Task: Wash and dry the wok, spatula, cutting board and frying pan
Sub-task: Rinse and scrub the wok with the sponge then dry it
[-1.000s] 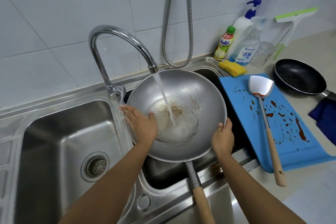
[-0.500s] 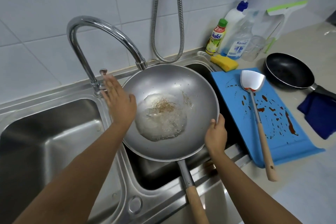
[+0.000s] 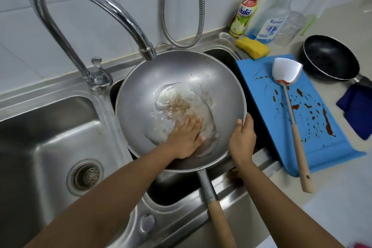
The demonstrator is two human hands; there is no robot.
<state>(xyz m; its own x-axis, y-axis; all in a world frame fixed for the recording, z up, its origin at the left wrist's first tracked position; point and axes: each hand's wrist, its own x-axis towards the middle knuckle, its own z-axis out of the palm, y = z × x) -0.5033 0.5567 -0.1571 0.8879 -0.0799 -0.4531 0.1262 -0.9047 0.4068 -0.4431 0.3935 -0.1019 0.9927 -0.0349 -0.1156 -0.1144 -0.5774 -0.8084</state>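
The round matt-grey metal wok (image 3: 181, 78) has a wooden handle; the glossy steel sink (image 3: 50, 127) gleams; the blue plastic cutting board (image 3: 322, 147) looks smooth.

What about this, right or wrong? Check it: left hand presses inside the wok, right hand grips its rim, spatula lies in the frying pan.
One thing is wrong. In the head view the spatula lies on the blue cutting board, beside the frying pan, not in it. The rest holds: the left hand presses inside the wok and the right hand grips its rim.
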